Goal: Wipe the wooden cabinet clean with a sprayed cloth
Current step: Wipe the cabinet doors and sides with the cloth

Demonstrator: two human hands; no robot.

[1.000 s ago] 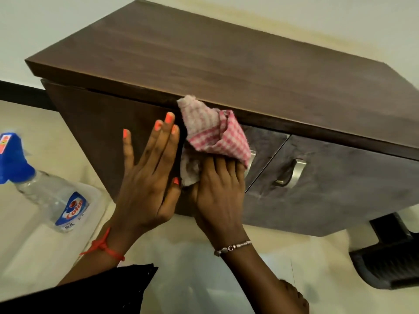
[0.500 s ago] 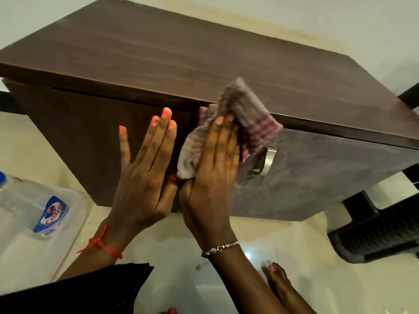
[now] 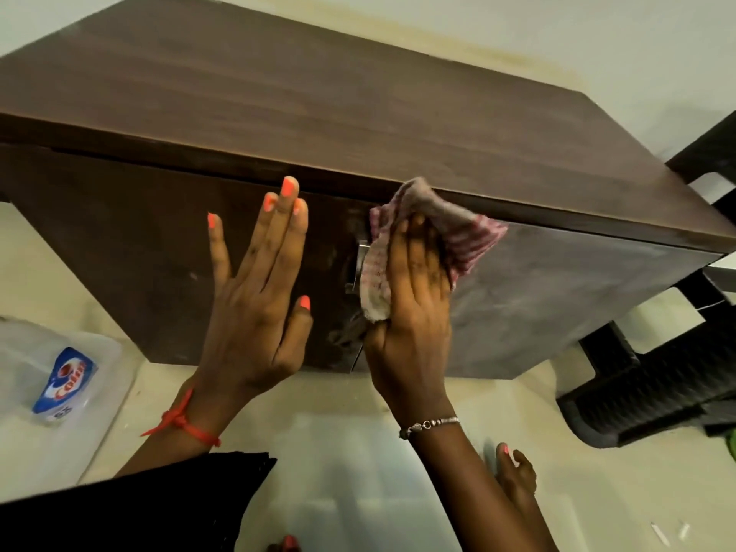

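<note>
Head view: the fingers (image 3: 414, 253) of the right hand (image 3: 410, 312) lie straight and close together. They press a pink checked cloth (image 3: 474, 237) flat to the front of the cabinet (image 3: 358, 113), just under its top edge and up against a metal handle (image 3: 359, 264). Whether the thumb tucks round the cloth's lower end cannot be told. The left hand (image 3: 255, 312) holds nothing, its fingers (image 3: 284, 217) straight and a little spread, palm braced on the left door (image 3: 119, 253).

The person appears to be mid-wipe near the seam between the two doors. The right door (image 3: 557, 296) shows a pale, streaky film, which is likely the ground left to cover.

Doing the stroke well probably means a flat, even palm and overlapping passes along the grain. Refolding the cloth would bring a fresh face to the wood, since the bunch above the fingertips looks to do no work. The handle and the seam likely need a fingertip worked through the cloth. The braced left hand should stop the door giving under pressure, though it may leave prints to wipe afterwards.

A spray bottle (image 3: 59, 376) sits on the floor (image 3: 597, 492) at left, near enough to reach should the cloth run dry.
</note>
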